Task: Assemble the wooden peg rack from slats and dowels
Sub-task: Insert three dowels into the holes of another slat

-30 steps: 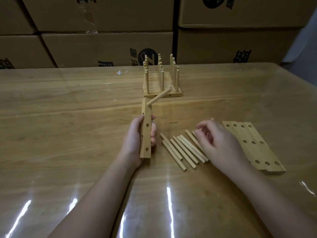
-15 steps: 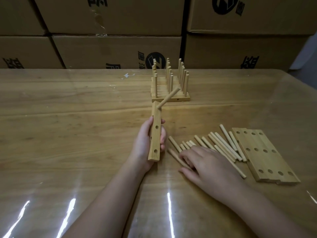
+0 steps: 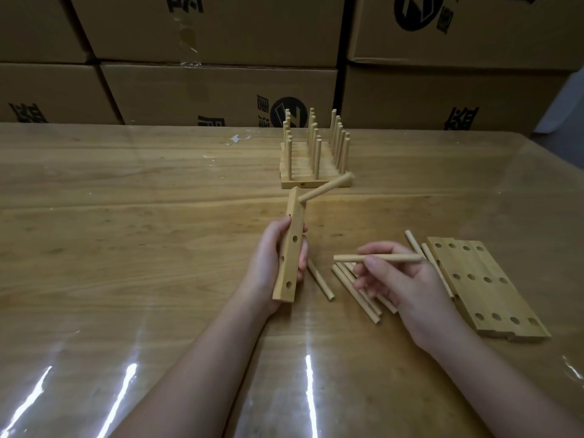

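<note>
My left hand point(image 3: 271, 263) grips a wooden slat point(image 3: 290, 257) upright above the table; one dowel point(image 3: 327, 187) sticks out of its top hole to the right, and the lower holes are bare. My right hand point(image 3: 398, 279) pinches a single dowel point(image 3: 377, 258) level, just right of the slat. Under and beside that hand lie several loose dowels point(image 3: 354, 289). A stack of drilled slats point(image 3: 483, 286) lies flat at the right.
A finished peg rack point(image 3: 316, 156) stands farther back on the glossy wooden table point(image 3: 126, 232). Cardboard boxes point(image 3: 221, 90) wall off the far side. A pale object point(image 3: 568, 102) shows at the right edge.
My right hand has lifted one dowel off the pile and now holds it level toward the slat. The left hand still holds the slat in the same pose.
</note>
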